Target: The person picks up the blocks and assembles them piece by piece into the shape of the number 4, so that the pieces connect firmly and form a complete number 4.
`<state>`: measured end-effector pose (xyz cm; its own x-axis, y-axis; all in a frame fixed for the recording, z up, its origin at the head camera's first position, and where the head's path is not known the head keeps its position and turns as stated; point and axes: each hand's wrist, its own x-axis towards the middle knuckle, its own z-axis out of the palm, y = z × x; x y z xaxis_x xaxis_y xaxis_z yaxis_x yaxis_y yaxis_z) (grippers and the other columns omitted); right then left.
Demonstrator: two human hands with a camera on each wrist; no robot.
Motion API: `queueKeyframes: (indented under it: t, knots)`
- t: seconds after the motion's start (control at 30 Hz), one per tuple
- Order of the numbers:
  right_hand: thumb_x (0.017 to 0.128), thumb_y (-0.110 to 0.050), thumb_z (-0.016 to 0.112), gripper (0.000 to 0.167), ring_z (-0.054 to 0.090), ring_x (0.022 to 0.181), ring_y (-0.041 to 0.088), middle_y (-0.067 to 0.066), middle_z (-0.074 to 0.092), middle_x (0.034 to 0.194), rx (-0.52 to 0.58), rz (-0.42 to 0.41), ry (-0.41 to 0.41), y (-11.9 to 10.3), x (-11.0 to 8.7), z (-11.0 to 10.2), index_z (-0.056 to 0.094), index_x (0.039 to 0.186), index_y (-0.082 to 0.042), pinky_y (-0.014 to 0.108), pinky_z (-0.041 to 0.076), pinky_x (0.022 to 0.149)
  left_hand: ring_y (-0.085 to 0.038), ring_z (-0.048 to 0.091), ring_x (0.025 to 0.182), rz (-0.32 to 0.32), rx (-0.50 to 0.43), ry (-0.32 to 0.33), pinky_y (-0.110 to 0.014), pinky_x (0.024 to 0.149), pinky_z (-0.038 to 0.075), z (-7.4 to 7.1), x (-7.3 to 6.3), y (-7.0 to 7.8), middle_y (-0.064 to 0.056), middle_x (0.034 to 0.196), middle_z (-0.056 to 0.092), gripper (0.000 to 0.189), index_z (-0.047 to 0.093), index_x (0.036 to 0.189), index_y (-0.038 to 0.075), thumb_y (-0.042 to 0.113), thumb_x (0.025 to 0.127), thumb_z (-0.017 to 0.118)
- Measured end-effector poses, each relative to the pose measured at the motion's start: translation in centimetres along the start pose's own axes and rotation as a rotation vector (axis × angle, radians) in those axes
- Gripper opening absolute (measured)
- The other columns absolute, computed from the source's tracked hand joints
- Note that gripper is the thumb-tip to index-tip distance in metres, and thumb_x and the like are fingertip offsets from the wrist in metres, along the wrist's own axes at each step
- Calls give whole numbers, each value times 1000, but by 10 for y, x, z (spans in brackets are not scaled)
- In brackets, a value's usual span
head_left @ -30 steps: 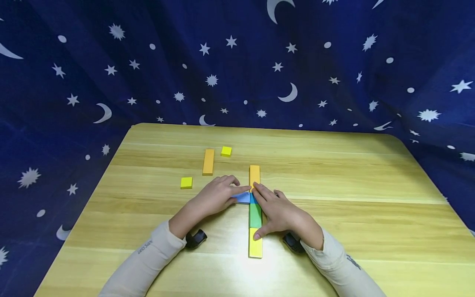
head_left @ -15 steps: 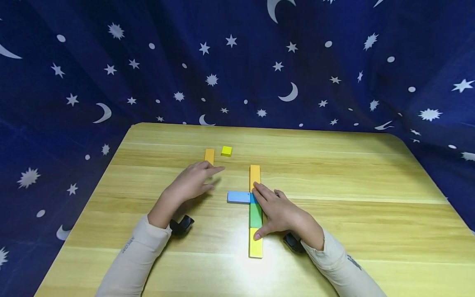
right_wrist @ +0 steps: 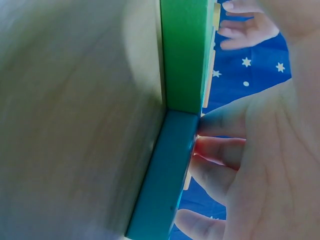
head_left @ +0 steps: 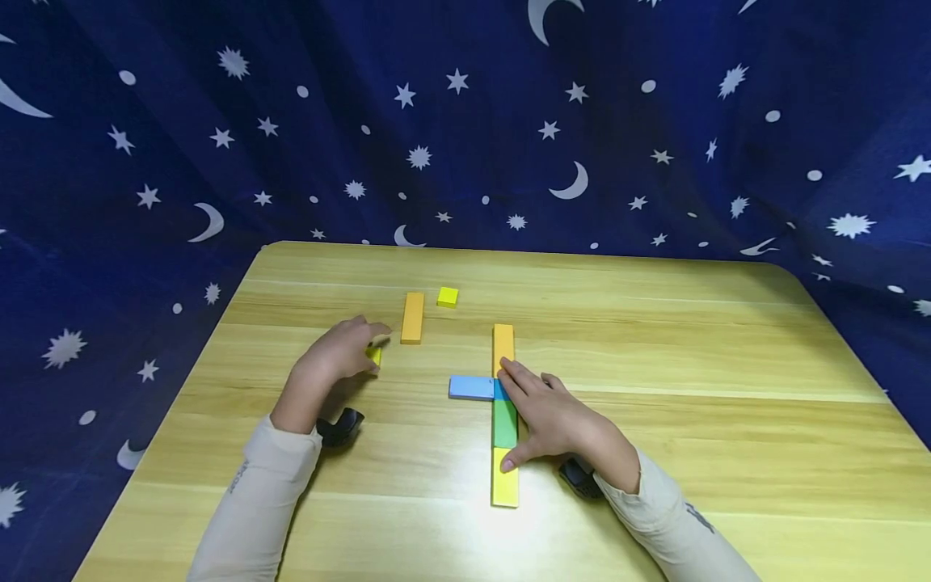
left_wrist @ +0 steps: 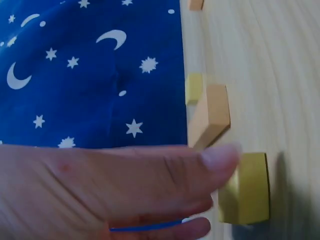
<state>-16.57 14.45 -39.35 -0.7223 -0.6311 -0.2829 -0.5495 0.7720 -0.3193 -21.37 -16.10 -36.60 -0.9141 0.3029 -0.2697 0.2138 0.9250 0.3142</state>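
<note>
My left hand (head_left: 338, 347) reaches over a small yellow square block (head_left: 374, 356), thumb on the near side and index finger straight on the far side. In the left wrist view the thumb lies close over the edge of this block (left_wrist: 252, 190). My right hand (head_left: 556, 416) rests with straight fingers along a column of blocks. Its fingertips lie on the orange block (head_left: 503, 339), its thumb on the long yellow block (head_left: 505, 489). Between these sit a blue block (head_left: 499, 390) and a green block (head_left: 505, 424). A light blue block (head_left: 471, 388) juts left from the column.
Beyond the left hand lies a loose orange block (head_left: 412, 318), with another yellow square block (head_left: 447, 297) near it. All rest on a wooden table (head_left: 691, 339). A dark blue star-patterned cloth (head_left: 465, 121) hangs behind the table's far edge.
My left hand has left the light blue block and moved left to the small yellow block. My right hand has stayed in place on the column.
</note>
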Motion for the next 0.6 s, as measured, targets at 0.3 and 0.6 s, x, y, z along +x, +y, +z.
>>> queueKeyframes:
  t: [0.3, 0.6]
  knots:
    - [57, -65, 71, 122, 10, 141, 28, 15, 5, 153, -6, 3, -4, -1, 1, -1, 15, 145, 0, 54, 16, 108, -40, 49, 110, -42, 44, -13, -48, 92, 42, -1, 0, -9, -23, 120, 52, 47, 57, 118, 1, 10, 75, 74]
    - [57, -65, 71, 122, 9, 141, 28, 14, 5, 153, -4, 10, -11, 0, 1, -1, 14, 145, -1, 54, 16, 108, -36, 51, 106, -31, 41, -10, -47, 92, 42, 1, 1, -10, -21, 115, 55, 46, 58, 116, 1, 10, 73, 74]
